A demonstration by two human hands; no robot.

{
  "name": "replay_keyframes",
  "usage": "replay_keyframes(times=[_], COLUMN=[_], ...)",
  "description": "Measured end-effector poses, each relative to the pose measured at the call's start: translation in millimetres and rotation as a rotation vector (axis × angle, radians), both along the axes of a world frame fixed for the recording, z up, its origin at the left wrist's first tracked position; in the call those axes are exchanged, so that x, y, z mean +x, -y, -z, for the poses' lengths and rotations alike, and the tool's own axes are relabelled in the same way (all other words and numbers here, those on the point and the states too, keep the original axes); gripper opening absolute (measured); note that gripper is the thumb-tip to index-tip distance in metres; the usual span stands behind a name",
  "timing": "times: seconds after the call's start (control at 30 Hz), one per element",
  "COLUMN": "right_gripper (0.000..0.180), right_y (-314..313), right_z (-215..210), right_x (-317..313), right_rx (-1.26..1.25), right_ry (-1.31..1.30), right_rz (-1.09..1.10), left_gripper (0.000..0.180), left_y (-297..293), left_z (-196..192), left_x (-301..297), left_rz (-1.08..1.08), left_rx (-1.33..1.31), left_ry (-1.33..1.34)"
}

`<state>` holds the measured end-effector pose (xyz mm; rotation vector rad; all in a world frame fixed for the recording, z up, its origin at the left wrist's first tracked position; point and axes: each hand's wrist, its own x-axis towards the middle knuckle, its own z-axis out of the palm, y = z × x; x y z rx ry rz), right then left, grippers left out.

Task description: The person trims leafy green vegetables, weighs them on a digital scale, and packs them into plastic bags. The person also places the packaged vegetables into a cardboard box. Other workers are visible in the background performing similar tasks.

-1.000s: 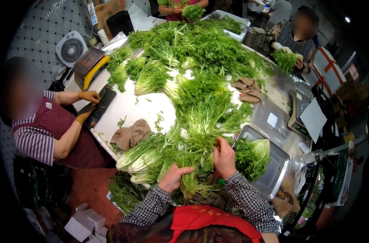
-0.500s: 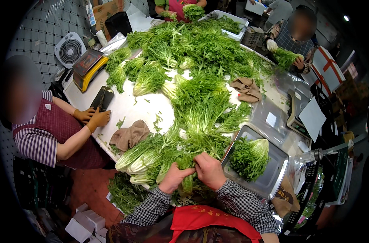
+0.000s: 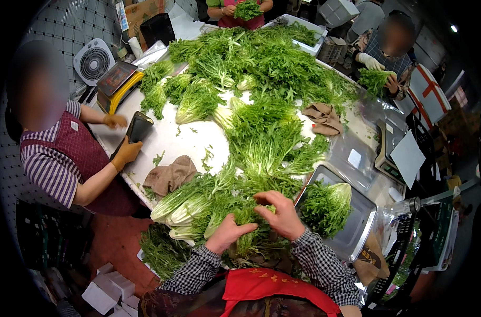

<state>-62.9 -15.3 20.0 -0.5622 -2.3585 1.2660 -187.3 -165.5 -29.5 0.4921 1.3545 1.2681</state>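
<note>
A head of curly endive (image 3: 246, 242) is at the near table edge, between my two hands. My left hand (image 3: 229, 234) is curled against its left side, thumb across the leaves and the other fingers partly hidden in them. On the other side my right hand (image 3: 283, 215) has its fingers and thumb apart, just over the leaf tips, with nothing in its grasp. Several trimmed endive heads with pale bases (image 3: 185, 214) lie to the left of my hands. To the right, another endive head (image 3: 326, 208) rests on a metal scale tray (image 3: 359, 232).
A large endive pile (image 3: 272, 68) covers the far table. Brown cloths (image 3: 170, 175) (image 3: 324, 118) lie at both sides. A gloved co-worker at left holds a dark device (image 3: 140, 127) beside a yellow scale (image 3: 113, 95). Two more people handle greens at the far side and far right.
My right hand has opened its pinch and drawn slightly right, away from my left. The co-worker at left has lifted the dark device and taken one hand off it.
</note>
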Motion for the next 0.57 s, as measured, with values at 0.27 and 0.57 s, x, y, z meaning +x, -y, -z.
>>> replay_keyframes(times=[0.27,0.57], right_gripper=[0.012,0.03], right_y=[23.3,-13.5], right_z=[7.8,10.8], right_x=[-14.1,1.2], right_rx=[0.436,-0.117], right_ry=[-0.047,-0.045], right_rz=[0.079,0.352], left_gripper=[0.021,0.034], left_y=[-1.1,-0.1], left_z=[2.9,-15.7], left_x=[2.7,-10.2], left_rz=[0.12,-0.222], left_rx=[0.033,-0.019], left_ry=[-0.144,0.525])
